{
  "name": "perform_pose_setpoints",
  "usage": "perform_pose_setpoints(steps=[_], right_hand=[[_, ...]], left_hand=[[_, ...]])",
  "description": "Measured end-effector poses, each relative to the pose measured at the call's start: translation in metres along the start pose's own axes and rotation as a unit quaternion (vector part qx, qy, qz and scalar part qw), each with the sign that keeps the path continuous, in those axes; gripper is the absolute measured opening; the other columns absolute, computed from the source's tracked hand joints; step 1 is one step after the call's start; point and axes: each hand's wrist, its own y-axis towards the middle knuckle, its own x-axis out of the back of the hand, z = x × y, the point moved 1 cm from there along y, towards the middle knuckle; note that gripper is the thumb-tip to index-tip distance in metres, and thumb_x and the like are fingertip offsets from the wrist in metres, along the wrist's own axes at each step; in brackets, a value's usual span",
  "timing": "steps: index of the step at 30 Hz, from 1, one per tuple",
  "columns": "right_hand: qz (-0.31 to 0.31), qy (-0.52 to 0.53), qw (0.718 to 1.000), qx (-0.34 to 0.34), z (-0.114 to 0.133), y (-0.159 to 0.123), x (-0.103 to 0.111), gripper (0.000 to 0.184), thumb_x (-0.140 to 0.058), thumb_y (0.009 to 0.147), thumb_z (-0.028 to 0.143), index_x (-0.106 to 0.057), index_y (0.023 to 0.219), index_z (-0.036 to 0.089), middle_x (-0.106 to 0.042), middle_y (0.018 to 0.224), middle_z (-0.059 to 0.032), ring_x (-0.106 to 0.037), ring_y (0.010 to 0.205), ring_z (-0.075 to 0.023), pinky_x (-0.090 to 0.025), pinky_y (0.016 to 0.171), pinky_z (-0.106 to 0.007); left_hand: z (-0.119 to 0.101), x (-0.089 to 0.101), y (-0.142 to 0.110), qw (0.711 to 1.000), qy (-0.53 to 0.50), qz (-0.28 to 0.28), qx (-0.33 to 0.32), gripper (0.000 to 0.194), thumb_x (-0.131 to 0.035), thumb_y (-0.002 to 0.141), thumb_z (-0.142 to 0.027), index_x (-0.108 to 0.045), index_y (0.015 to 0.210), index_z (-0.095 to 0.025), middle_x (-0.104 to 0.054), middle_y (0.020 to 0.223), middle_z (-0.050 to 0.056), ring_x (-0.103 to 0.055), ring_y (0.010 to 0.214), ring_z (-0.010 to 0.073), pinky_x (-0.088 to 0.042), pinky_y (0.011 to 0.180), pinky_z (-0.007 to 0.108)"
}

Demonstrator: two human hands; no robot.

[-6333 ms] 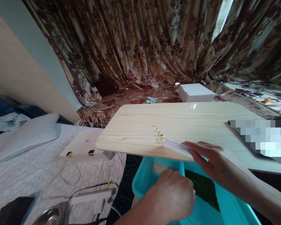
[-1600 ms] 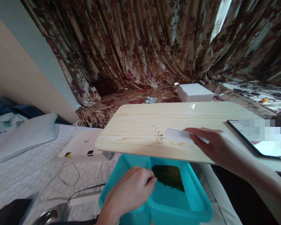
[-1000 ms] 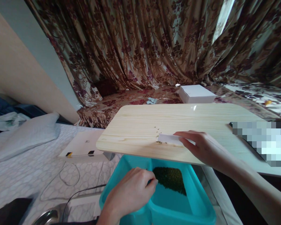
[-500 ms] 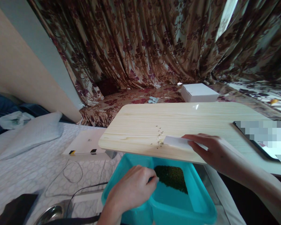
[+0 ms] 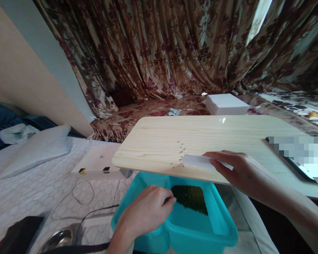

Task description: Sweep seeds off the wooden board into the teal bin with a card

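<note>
My right hand (image 5: 234, 164) is closed on a white card (image 5: 197, 161), held low and almost flat over the pale wooden tabletop (image 5: 153, 132). Just beyond the card's left end lies a loose line of small dark grains (image 5: 181, 150). Below the table's near edge is a turquoise two-compartment tub (image 5: 225, 225). My left hand (image 5: 147, 208) has its fingers curled at the tub's middle divider and appears to grip it; the fingertips are partly hidden. A heap of green-brown grains (image 5: 190, 197) fills the far part of the right compartment.
A dark-edged tablet-like object (image 5: 286, 157), its surface blurred out, lies on the table's right side. Behind the table are a white box (image 5: 226, 102) and patterned curtains. To the left, the bed (image 5: 42, 183) carries a pale box (image 5: 95, 160), cables and a metal bowl (image 5: 59, 240).
The card and my right hand have slid slightly left, closer to the grains. The tub and my left hand have shifted together a little to the left.
</note>
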Motion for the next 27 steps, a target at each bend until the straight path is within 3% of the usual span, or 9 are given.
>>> perform_pose_setpoints(steps=[9, 18, 27], right_hand=[[-0.005, 0.009, 1.0, 0.004, 0.003, -0.003, 0.001, 0.031, -0.046, 0.09, 0.023, -0.075, 0.103, 0.02, -0.078, 0.087, -0.0059, -0.072, 0.068, -0.0185, -0.054, 0.053, -0.027], [-0.008, 0.012, 1.0, -0.005, 0.008, -0.002, -0.002, 0.031, -0.047, 0.09, 0.022, -0.074, 0.105, 0.021, -0.079, 0.092, -0.0067, -0.074, 0.075, -0.0203, -0.057, 0.063, -0.03], [-0.005, 0.012, 1.0, -0.011, 0.019, -0.002, -0.013, 0.033, -0.044, 0.09, 0.02, -0.075, 0.102, 0.021, -0.079, 0.082, -0.0056, -0.073, 0.066, -0.0197, -0.052, 0.054, -0.026]], left_hand=[[0.003, 0.0, -0.002, 1.0, -0.001, -0.003, 0.006, 0.036, -0.041, 0.096, -0.026, -0.058, 0.066, -0.019, -0.062, 0.067, -0.001, -0.056, 0.068, 0.0155, -0.027, 0.063, 0.03], [0.006, 0.003, -0.002, 1.0, 0.001, 0.001, 0.006, 0.037, -0.041, 0.097, -0.027, -0.061, 0.066, -0.019, -0.064, 0.067, 0.0, -0.058, 0.067, 0.0155, -0.028, 0.061, 0.03], [0.014, 0.006, -0.004, 1.0, -0.01, -0.009, 0.008, 0.035, -0.04, 0.095, -0.027, -0.059, 0.067, -0.019, -0.067, 0.073, 0.002, -0.062, 0.075, 0.0166, -0.03, 0.064, 0.029]])
